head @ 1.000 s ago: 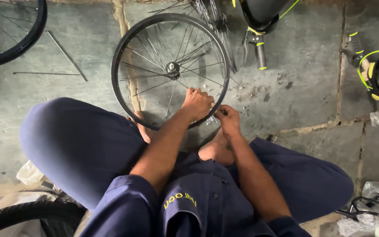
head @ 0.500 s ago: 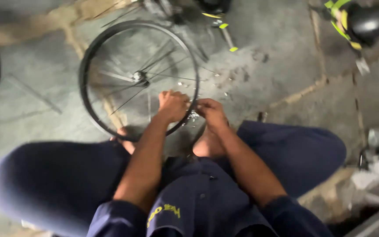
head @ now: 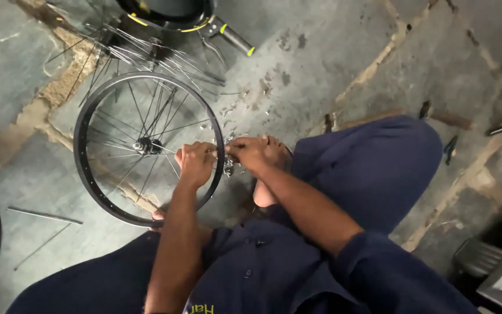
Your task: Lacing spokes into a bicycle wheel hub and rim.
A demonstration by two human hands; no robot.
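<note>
While both hands' grip pinches wheel rim (head: 88,180), loose spokes (head: 164,55) lie behind, handlebar (head: 230,38) nr.

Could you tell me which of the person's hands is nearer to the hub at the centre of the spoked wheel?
The left hand: it lies inside the rim, just right of the hub. The right hand is outside the rim, farther right.

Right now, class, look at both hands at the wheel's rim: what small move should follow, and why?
Probably a short turn by the right hand of the small part it pinches at the rim, while the left hand steadies the wheel. Both hands meet at the rim's right edge, and the spokes already run to the hub.
</note>
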